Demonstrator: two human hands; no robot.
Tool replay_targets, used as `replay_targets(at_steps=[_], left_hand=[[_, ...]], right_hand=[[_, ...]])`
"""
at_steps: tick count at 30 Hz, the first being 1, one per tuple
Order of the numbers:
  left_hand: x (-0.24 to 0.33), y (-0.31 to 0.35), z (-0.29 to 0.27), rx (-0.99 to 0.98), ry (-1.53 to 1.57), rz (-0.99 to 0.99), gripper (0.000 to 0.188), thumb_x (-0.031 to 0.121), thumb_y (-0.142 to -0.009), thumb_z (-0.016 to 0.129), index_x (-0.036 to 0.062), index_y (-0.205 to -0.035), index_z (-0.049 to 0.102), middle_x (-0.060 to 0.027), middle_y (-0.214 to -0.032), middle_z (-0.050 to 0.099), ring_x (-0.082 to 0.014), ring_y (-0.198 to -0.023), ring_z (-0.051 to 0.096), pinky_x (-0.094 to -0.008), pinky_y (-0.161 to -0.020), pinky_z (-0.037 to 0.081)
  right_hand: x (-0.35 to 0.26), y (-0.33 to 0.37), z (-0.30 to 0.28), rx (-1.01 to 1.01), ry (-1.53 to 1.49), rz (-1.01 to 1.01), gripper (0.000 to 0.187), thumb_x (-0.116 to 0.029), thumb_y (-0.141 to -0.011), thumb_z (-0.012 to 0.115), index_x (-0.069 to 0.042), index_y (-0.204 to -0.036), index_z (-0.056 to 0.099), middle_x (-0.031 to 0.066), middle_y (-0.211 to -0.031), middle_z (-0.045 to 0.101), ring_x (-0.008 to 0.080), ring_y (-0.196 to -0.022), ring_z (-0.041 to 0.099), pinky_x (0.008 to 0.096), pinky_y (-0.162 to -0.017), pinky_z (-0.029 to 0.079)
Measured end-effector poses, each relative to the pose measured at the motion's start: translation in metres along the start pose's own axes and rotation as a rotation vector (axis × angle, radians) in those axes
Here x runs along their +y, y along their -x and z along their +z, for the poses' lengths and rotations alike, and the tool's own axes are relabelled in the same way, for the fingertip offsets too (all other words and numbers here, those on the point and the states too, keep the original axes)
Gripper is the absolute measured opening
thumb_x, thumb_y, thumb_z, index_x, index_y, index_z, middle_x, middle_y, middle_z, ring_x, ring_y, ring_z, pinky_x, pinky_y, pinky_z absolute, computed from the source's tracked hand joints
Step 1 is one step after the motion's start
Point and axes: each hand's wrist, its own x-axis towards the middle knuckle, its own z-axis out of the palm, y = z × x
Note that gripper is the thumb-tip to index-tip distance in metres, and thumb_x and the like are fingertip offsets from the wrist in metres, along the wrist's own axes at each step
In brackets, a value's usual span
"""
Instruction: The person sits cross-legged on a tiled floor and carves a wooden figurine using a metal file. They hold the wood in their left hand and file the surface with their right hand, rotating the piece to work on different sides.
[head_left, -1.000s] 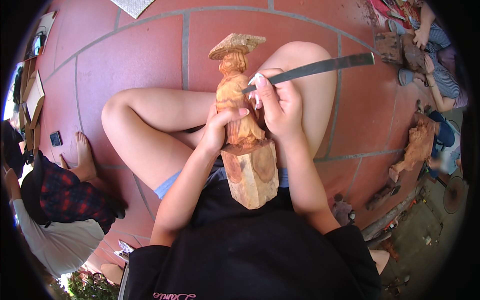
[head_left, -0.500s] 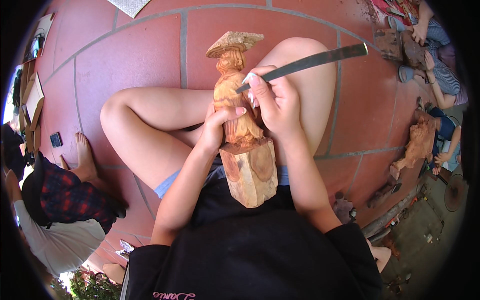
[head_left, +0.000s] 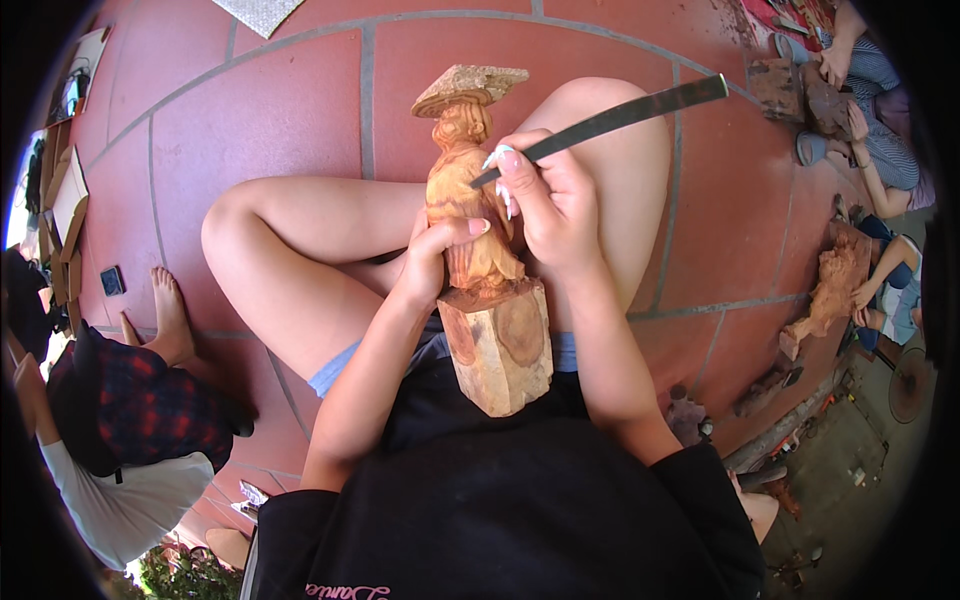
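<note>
A carved wooden figurine (head_left: 458, 190) with a broad flat hat stands on a faceted wooden block base (head_left: 497, 345), tilted in front of my body between my bent legs. My left hand (head_left: 436, 252) is wrapped round its lower body, thumb across the front. My right hand (head_left: 548, 195) grips a flat dark metal blade, which looks like a carving knife (head_left: 630, 118), near its narrow end. That narrow tip meets the figure's side at mid-body, while the wide end points up to the right. Some of my right fingers are hidden behind the hand.
Red floor tiles (head_left: 270, 110) surround my crossed legs. At the left, a person in plaid (head_left: 160, 400) sits near a phone (head_left: 112, 280). To the right, other people handle a dark wood block (head_left: 815, 95) and a rough wood piece (head_left: 830, 290). Tools and wood scraps lie lower right.
The knife's wide end has swung slightly up and left, and its face looks darker. My left hand keeps its hold. At the right, a co-worker's arms have shifted onto the rough wood.
</note>
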Motion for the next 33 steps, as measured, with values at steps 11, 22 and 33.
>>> replay_targets(at_steps=[11,22,33], left_hand=[[0.002,-0.001,0.007,0.083,-0.032,0.017,0.040,0.010,-0.071,0.059,-0.0008,-0.109,0.053,-0.0069,-0.097,0.060,-0.0153,-0.089,0.057,-0.0279,-0.080,0.046],[0.000,-0.005,0.007,0.093,-0.088,0.013,0.041,0.006,-0.070,0.061,0.0002,-0.109,0.051,-0.0052,-0.096,0.059,-0.0139,-0.090,0.056,-0.0276,-0.082,0.044],[0.000,-0.004,0.011,0.101,-0.092,0.035,0.049,0.003,-0.069,0.063,-0.0006,-0.116,0.048,-0.0064,-0.100,0.059,-0.0146,-0.092,0.057,-0.0279,-0.084,0.044]], right_hand=[[-0.004,-0.002,0.006,-0.007,0.046,-0.042,0.013,-0.012,-0.094,0.053,0.001,-0.094,0.058,-0.0016,-0.067,0.052,0.0027,-0.056,0.045,0.0194,-0.050,0.038],[-0.008,-0.003,0.008,0.015,0.053,-0.048,0.013,-0.012,-0.094,0.052,0.000,-0.093,0.056,-0.0014,-0.066,0.051,0.0027,-0.057,0.046,0.0190,-0.051,0.038],[-0.006,-0.001,0.006,0.069,0.027,-0.009,0.014,-0.013,-0.094,0.052,-0.001,-0.090,0.056,-0.0020,-0.064,0.050,0.0019,-0.055,0.044,0.0184,-0.050,0.037]])
